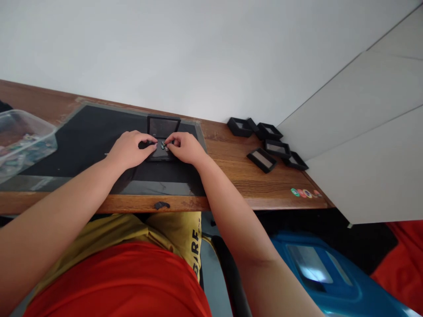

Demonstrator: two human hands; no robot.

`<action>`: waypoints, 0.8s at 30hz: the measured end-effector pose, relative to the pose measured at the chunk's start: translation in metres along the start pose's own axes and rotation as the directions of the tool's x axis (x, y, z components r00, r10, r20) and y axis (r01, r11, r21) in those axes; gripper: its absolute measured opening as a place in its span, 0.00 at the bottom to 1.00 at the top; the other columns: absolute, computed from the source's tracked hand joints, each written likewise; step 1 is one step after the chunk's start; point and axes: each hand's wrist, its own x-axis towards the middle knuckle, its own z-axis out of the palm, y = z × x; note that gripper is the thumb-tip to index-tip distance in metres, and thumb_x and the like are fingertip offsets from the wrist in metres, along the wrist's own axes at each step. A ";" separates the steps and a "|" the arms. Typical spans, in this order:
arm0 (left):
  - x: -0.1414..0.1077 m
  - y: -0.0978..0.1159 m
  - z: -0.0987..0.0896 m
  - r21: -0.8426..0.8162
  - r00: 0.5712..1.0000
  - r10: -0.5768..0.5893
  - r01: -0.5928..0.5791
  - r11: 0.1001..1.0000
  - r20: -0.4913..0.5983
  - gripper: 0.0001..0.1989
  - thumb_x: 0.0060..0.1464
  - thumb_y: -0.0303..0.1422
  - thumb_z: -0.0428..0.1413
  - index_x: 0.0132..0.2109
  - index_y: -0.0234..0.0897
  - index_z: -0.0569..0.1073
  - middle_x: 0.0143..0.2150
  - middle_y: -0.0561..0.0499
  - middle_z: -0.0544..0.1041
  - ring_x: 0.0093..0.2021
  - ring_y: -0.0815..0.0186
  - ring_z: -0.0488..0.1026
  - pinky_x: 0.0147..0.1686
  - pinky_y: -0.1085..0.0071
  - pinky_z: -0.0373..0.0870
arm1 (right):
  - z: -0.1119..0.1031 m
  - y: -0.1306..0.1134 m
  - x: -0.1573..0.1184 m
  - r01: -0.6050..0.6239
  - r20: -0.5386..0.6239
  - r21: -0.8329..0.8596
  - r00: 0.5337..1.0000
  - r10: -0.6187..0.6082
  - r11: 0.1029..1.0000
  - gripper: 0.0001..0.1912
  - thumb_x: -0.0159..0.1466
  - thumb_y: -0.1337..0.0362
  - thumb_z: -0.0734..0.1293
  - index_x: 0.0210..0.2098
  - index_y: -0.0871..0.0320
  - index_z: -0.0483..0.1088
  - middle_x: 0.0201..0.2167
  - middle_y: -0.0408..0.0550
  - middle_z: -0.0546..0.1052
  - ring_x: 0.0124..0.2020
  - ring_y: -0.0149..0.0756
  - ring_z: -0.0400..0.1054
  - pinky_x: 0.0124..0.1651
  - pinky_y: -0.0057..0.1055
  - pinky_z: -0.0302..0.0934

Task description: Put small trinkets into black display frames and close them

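An open black case [162,127] lies on the dark mat, its lid tilted up at the back. Small shiny pieces [162,145] rest in its lower half, between my two hands. My left hand [131,149] is at the case's left side, thumb and forefinger curved toward each other with a gap between them; nothing shows in it. My right hand [183,147] reaches in from the right, its thumb and fingertips drawn together at the small pieces. What lies between those fingertips is too small to make out.
A clear plastic tub [28,145] of small packets stands at the far left. Several black boxes [261,159] lie on the wooden table [228,152] at the right, near round stickers [307,193]. A black scrap [161,205] is at the front edge. A wall rises behind.
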 end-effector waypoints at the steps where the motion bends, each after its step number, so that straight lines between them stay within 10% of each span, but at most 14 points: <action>1: 0.000 0.000 0.000 -0.001 1.000 0.003 -0.003 1.000 -0.005 0.21 0.64 0.46 0.57 0.54 0.44 0.88 0.52 0.37 0.85 0.53 0.42 0.80 0.56 0.45 0.77 | 0.000 0.000 0.000 0.000 0.001 -0.003 1.000 0.000 1.000 0.11 0.67 0.68 0.69 0.45 0.60 0.84 0.32 0.44 0.79 0.32 0.33 0.67 0.38 0.31 0.57; 24: -0.002 0.001 0.001 0.029 1.000 -0.005 0.005 1.000 -0.015 0.21 0.64 0.47 0.56 0.53 0.46 0.87 0.49 0.40 0.84 0.51 0.45 0.79 0.54 0.49 0.76 | -0.008 0.005 -0.007 0.080 0.091 0.094 0.992 -0.088 0.992 0.15 0.65 0.63 0.71 0.49 0.61 0.82 0.30 0.41 0.75 0.32 0.32 0.67 0.41 0.31 0.59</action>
